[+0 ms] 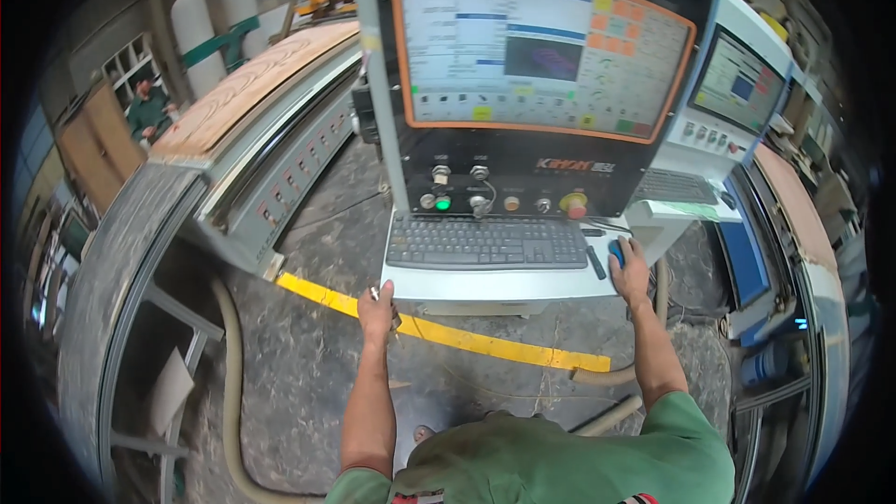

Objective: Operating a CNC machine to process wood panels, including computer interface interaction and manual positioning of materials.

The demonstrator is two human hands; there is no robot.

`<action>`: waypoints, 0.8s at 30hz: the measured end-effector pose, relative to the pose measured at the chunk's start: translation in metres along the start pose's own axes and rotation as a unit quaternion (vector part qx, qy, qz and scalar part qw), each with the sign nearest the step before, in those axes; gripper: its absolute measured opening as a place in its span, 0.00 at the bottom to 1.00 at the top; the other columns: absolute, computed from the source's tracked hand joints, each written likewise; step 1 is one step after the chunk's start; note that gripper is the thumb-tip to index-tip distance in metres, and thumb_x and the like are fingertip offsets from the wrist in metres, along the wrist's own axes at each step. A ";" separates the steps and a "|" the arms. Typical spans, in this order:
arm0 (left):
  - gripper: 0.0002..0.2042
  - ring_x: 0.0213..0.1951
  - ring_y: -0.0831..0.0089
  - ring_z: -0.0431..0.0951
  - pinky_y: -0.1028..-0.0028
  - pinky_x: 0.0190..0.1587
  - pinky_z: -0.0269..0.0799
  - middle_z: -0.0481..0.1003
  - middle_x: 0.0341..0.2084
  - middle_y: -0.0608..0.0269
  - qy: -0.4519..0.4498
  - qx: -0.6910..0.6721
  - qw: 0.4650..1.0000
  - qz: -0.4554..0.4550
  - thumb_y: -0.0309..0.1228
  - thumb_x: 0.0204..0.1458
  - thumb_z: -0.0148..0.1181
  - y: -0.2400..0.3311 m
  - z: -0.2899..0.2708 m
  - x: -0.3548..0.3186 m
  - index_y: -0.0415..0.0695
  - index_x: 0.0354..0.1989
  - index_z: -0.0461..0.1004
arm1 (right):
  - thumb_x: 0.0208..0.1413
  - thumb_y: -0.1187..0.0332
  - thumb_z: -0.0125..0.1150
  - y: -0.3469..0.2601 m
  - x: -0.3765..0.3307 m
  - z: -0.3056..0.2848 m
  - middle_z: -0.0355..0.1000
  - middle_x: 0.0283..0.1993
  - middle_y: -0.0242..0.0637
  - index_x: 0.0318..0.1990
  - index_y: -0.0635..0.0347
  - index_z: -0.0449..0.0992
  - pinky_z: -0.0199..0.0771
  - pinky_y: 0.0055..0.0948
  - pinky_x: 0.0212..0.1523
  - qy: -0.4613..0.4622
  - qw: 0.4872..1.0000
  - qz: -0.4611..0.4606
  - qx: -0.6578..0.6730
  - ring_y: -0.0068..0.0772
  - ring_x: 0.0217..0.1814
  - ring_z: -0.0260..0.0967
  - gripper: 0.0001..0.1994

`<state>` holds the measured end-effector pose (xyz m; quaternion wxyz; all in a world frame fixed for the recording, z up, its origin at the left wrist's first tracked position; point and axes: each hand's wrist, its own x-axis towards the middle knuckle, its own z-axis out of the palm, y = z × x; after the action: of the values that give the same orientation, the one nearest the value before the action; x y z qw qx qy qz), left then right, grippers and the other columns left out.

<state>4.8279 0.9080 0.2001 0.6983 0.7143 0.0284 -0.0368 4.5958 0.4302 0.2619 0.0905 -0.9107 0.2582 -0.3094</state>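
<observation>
My right hand (632, 273) rests over a blue computer mouse (616, 250) at the right end of a white shelf (495, 286). By the shelf's front left corner, my left hand (376, 311) is closed around something small; a pale bit and a dark bit show at the fingers, but I cannot make out what it is. A black keyboard (485, 243) lies on the shelf between the hands. Above it stands a control console with an orange-framed screen (546, 51), lit with menus and a dark preview window. A dark stick-shaped item (595, 262) lies between keyboard and mouse.
Below the screen sit a lit green button (444, 204) and a red emergency stop knob (577, 207). A machine bed with a wood panel (252, 84) runs along the left. A second console (737, 79) stands right. Yellow tape (448, 335) and hoses (232, 392) cross the floor. Someone (147, 110) is far left.
</observation>
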 end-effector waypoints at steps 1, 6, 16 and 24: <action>0.15 0.17 0.79 0.70 0.75 0.20 0.66 0.68 0.16 0.69 -0.003 -0.002 1.000 -0.001 0.39 0.56 0.64 0.001 0.001 0.000 0.37 0.38 0.76 | 0.53 0.63 0.61 0.000 0.002 0.000 0.63 0.62 0.54 0.61 0.53 0.69 0.67 0.44 0.60 0.000 1.000 0.010 -0.005 0.57 0.62 0.64 0.26; 0.15 0.17 0.78 0.71 0.76 0.20 0.66 0.69 0.16 0.67 -0.013 0.007 1.000 -0.014 0.40 0.56 0.63 0.009 0.004 -0.005 0.38 0.34 0.73 | 0.54 0.61 0.60 -0.004 -0.002 -0.008 0.62 0.63 0.55 0.61 0.49 0.69 0.68 0.46 0.59 -0.024 1.000 0.002 -0.002 0.58 0.62 0.64 0.24; 0.19 0.16 0.79 0.69 0.77 0.19 0.65 0.70 0.16 0.66 -0.021 0.018 1.000 -0.001 0.40 0.57 0.62 0.003 0.000 -0.002 0.34 0.46 0.74 | 0.55 0.60 0.60 -0.008 0.003 -0.006 0.62 0.63 0.53 0.60 0.46 0.70 0.69 0.46 0.58 -0.034 0.999 0.020 -0.002 0.57 0.61 0.64 0.24; 0.20 0.18 0.79 0.71 0.77 0.21 0.66 0.72 0.17 0.66 -0.013 0.025 1.000 -0.006 0.43 0.57 0.62 -0.001 0.000 -0.001 0.35 0.45 0.75 | 0.54 0.62 0.60 -0.010 0.000 -0.009 0.63 0.63 0.53 0.58 0.50 0.71 0.69 0.46 0.59 -0.027 0.999 0.021 0.008 0.56 0.62 0.64 0.22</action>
<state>4.8271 0.9080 0.1996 0.6805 0.7306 0.0229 -0.0506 4.5947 0.4381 0.2719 0.1113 -0.9123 0.2717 -0.2853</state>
